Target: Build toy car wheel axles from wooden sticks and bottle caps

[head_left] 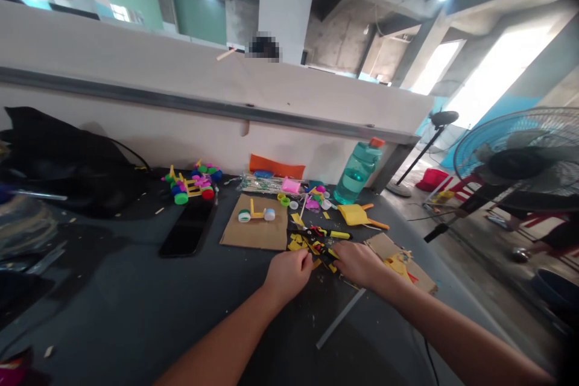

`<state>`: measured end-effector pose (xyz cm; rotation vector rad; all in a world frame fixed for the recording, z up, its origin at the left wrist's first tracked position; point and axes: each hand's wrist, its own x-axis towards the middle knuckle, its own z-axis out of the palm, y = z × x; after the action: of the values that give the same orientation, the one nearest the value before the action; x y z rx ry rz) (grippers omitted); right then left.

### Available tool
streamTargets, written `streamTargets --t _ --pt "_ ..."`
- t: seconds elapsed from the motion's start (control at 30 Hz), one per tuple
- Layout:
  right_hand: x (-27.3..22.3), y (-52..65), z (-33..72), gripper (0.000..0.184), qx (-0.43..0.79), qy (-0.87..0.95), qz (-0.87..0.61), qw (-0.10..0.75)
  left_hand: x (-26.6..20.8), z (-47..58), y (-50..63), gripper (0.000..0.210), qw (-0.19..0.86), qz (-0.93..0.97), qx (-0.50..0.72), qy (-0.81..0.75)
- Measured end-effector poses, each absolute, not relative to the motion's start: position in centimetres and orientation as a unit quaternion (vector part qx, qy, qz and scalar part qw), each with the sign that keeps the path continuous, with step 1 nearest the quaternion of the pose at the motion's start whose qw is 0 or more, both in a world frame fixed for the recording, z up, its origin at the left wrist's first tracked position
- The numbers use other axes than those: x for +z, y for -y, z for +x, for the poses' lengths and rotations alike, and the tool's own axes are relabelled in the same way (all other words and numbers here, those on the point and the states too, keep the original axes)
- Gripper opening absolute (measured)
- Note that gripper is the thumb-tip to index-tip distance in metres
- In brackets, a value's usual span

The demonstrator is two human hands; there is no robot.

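Note:
My left hand (289, 274) is closed beside a pile of yellow scraps (296, 242); whatever its fingers hold is hidden. My right hand (359, 263) curls around the near end of a black and yellow tool (322, 248), its kind unclear. Just beyond lies another black and yellow handle (337, 234) with some red on it. A brown cardboard piece (266, 238) sits ahead of my left hand. On it stands a small yellow stick frame (257, 214) with a bottle cap at each end. A clear strip (340, 319) lies near my right wrist.
A phone (187, 230) and toy cars with cap wheels (192, 186) are at left. Behind stand a teal bottle (357, 174), an orange strip (277, 167) and loose caps (284, 199). Yellow pieces lie on cardboard (423, 277) at right. A fan (520, 160) stands beyond the table.

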<state>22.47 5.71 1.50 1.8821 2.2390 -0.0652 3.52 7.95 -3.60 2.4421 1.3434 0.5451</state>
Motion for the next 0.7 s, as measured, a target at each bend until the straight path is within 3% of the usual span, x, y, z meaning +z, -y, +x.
streamTargets --t 0.17,0.37,0.57,0.7 --pt "2.4 -7.6 22.6 0.014 -0.072 -0.761 0.638 0.088 -3.5 3.7 -8.2 0.035 0.155 0.852 0.166 -0.473" --pt "3.6 -16.4 24.2 0.027 -0.031 -0.737 0.675 -0.01 -3.4 3.8 -8.1 0.036 0.157 0.853 0.154 -0.473" --pt "1.4 -21.9 24.2 0.04 -0.013 -0.719 0.692 -0.067 -3.7 3.7 -8.1 0.033 0.162 0.85 0.176 -0.469" --pt "0.3 -22.6 24.6 0.032 -0.026 -0.713 0.694 -0.092 -3.8 3.7 -8.2 0.035 0.16 0.85 0.184 -0.467"
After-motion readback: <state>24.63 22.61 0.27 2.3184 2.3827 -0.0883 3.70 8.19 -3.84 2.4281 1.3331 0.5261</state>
